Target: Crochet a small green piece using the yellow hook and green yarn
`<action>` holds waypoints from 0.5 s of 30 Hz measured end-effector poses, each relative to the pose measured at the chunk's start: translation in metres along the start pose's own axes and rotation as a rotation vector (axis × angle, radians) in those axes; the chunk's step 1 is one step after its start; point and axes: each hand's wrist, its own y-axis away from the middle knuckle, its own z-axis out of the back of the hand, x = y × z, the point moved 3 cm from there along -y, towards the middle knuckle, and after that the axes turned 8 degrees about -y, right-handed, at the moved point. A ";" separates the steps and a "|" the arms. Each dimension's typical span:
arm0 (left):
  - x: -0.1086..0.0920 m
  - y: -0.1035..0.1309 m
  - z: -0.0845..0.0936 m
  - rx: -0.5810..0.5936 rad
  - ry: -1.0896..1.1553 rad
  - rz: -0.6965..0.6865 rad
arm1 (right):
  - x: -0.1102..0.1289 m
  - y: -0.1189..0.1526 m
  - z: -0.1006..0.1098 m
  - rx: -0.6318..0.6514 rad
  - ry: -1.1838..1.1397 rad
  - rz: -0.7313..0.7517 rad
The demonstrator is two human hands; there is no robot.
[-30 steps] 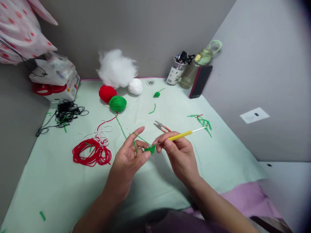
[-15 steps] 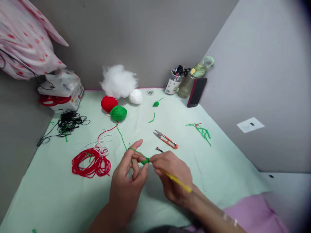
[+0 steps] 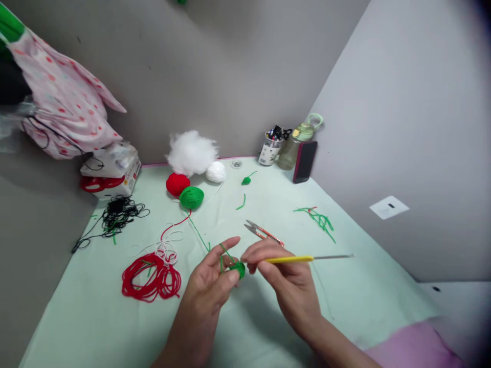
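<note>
My left hand (image 3: pixel 210 283) pinches a small green crocheted piece (image 3: pixel 238 269) between thumb and fingers, with green yarn looped over its raised index finger. My right hand (image 3: pixel 286 273) grips a crochet hook (image 3: pixel 293 259) by its yellow handle; one metal end points right, and the other end is at the green piece. From the left hand, green yarn runs back to a green ball (image 3: pixel 192 197). Orange-handled thread snips (image 3: pixel 264 233) lie just behind my right hand, which partly covers them.
Left on the table (image 3: pixel 95 317) are a red yarn coil (image 3: pixel 140 278) and tangled black cord (image 3: pixel 120 212). Behind stand a red ball (image 3: pixel 177 184), white ball (image 3: pixel 216 171), stuffing (image 3: pixel 193 152), pen cup (image 3: pixel 270 149), bottle (image 3: pixel 290 151) and phone (image 3: pixel 305 162). Green scraps (image 3: pixel 318 220) lie right.
The view has tilted upward, so the table items appear lower. The hook has swung from slanting down-right to nearly level, and my right hand has turned with it. The green piece now shows more of its face.
</note>
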 end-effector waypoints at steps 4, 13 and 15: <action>0.001 0.002 -0.002 -0.017 -0.037 -0.059 | 0.000 0.002 -0.007 0.001 0.144 0.087; -0.008 0.003 0.004 -0.005 0.175 0.099 | 0.007 0.004 -0.008 -0.051 0.242 0.193; -0.010 0.002 0.006 -0.011 0.139 0.062 | 0.001 -0.001 -0.008 -0.110 0.032 0.031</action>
